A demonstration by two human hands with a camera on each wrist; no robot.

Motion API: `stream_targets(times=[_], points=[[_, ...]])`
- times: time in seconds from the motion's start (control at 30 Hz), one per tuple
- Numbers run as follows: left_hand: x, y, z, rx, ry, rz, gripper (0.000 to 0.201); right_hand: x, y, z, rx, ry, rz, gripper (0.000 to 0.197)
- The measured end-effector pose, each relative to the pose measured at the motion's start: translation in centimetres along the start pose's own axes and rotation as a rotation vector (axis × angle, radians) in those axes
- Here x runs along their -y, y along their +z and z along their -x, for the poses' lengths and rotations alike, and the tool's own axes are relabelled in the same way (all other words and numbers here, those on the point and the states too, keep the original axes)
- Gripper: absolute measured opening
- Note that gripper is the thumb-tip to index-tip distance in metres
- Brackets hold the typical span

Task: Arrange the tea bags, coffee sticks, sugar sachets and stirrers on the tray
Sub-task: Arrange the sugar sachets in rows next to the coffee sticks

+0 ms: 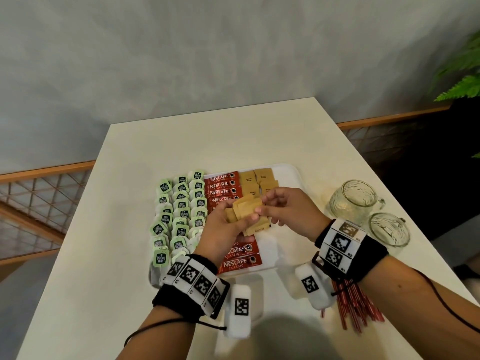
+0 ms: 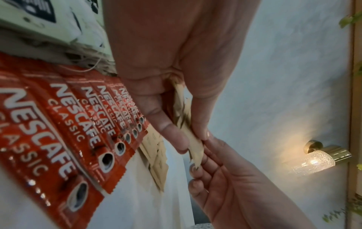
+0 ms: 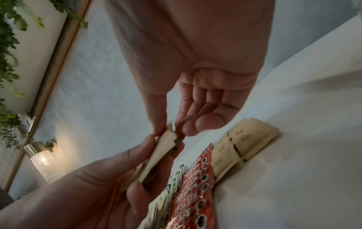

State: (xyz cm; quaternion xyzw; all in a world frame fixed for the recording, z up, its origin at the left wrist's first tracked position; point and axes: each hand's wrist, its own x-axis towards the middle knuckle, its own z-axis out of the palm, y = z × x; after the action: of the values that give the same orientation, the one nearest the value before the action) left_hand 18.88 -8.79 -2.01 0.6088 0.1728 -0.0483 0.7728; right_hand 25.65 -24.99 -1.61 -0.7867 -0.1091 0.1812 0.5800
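Note:
A white tray (image 1: 284, 172) carries rows of green tea bags (image 1: 179, 211) on its left, a column of red coffee sticks (image 1: 220, 188) in the middle and brown sugar sachets (image 1: 257, 180) at the back. Above the tray's middle my left hand (image 1: 241, 216) grips a small stack of sugar sachets (image 2: 184, 113). My right hand (image 1: 265, 203) pinches the stack's top end (image 3: 168, 136) between thumb and forefinger. One sachet (image 1: 255, 228) lies below the hands. Red stirrers (image 1: 355, 305) lie on the table, partly under my right wrist.
Two glass mugs (image 1: 353, 201) (image 1: 388, 229) stand on the table to the right of the tray. The white table (image 1: 104, 255) ends close behind the tray, with a railing beyond. A fern (image 1: 462, 87) hangs at the far right.

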Motion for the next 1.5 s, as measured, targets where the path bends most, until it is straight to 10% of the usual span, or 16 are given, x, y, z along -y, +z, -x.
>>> stream_targets(times=[0.33, 0.53, 0.83, 1.33, 1.5], points=[[-0.2, -0.3, 0.4, -0.055, -0.049, 0.057, 0.017, -0.1, -0.2, 0.3, 0.035, 0.041, -0.063, 0.015], [-1.4, -2.3, -0.2, -0.178, -0.034, 0.109, 0.01, -0.7, -2.7, -1.4, -0.229, 0.134, -0.115, 0.009], [-1.2, -3.2, -0.6, -0.229, -0.018, 0.039, 0.009, -4.1, -0.4, -1.8, -0.103, 0.289, 0.134, 0.014], [-0.7, -2.7, -0.8, -0.204, -0.034, 0.003, 0.01, -2.2, 0.0, -1.1, -0.202, 0.145, 0.153, 0.023], [-0.4, -1.3, -0.6, -0.146, 0.011, -0.024, 0.004, 0.1, 1.1, 0.2, -0.03, 0.043, 0.098, 0.028]])
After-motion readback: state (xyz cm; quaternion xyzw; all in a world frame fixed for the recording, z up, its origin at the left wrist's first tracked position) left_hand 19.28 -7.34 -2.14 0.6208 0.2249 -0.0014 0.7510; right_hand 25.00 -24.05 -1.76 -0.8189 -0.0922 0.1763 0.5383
